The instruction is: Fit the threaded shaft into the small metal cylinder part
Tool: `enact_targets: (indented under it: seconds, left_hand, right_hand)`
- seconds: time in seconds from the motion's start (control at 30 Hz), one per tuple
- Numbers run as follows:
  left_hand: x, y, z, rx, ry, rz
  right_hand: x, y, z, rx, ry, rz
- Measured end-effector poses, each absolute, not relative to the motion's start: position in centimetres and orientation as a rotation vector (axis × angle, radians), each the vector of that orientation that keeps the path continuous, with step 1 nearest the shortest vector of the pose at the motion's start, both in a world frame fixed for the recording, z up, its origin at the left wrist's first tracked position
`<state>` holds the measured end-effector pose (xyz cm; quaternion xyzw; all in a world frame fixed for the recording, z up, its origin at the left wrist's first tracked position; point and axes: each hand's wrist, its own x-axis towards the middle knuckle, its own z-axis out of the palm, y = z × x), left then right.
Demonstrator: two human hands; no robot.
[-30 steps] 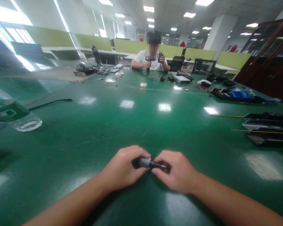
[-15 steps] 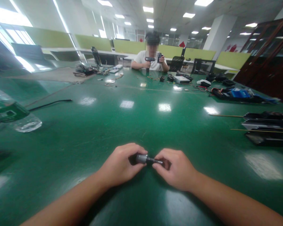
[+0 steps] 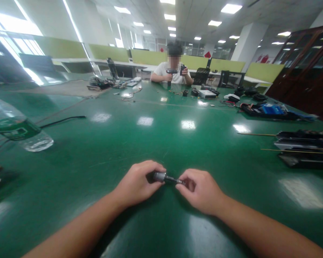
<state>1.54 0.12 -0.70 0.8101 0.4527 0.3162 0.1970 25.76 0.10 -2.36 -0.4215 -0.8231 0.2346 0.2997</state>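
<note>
Both my hands rest on the green table (image 3: 161, 139) near its front edge and hold one small metal part between them. My left hand (image 3: 137, 182) is curled round the grey cylindrical end of the metal part (image 3: 159, 176). My right hand (image 3: 200, 190) pinches the thin dark shaft that sticks out of that cylinder. The fingers of both hands are closed, and the far ends of the part are hidden inside them.
A clear water bottle with a green label (image 3: 16, 129) lies at the left. A black cable (image 3: 63, 120) runs behind it. Dark trays with thin rods (image 3: 304, 148) sit at the right. A person (image 3: 172, 70) sits across the table holding a tool amid scattered parts (image 3: 204, 93).
My hands and the metal part have shifted slightly away from me and to the left. The grip on the part is the same.
</note>
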Motion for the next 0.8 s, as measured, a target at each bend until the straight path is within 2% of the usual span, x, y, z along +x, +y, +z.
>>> enact_targets:
  seconds: [0.47, 0.57, 0.8]
  left_hand:
    - [-0.2, 1.1, 0.4, 2.348, 1.291, 0.791]
    - [-1.8, 2.2, 0.7, 2.321, 1.446, 0.733]
    - [-6.0, 4.9, 0.5, 2.019, 2.020, 0.918]
  right_hand:
    - [25.6, -0.2, -2.1, -1.059, -2.173, 0.618]
    - [25.7, -0.4, -2.0, -1.006, -2.190, 0.626]
    - [25.6, -0.7, -2.2, -0.910, -2.256, 0.587]
